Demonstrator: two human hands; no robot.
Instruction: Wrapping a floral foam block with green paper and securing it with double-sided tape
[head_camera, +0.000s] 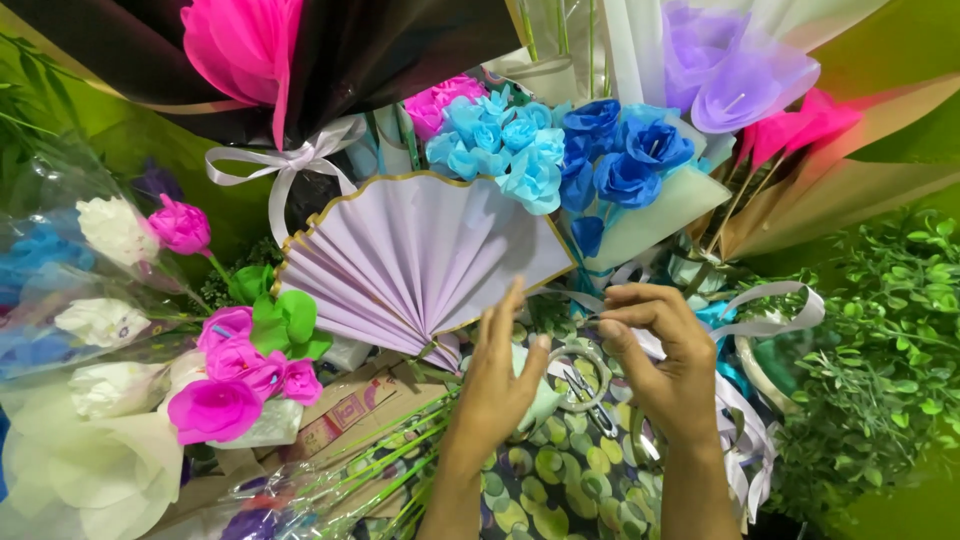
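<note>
Head cam: left hand (497, 385) w/ flat, loose grip steadies pleated lilac paper fan (415, 260) at its base; right hand (660, 355) pinches white ribbon (760, 320), scissors (580, 385) between, paper bouquets around.

fan (420, 255) behind hands | bouquets (560, 150) behind fan | greenery (890, 330) right

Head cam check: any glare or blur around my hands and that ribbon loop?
Head view: even, bright light, no hard shadows; left hand and right hand sharp, ribbon loop clear; mild glare on cellophane wraps; frame corners slightly soft.
</note>
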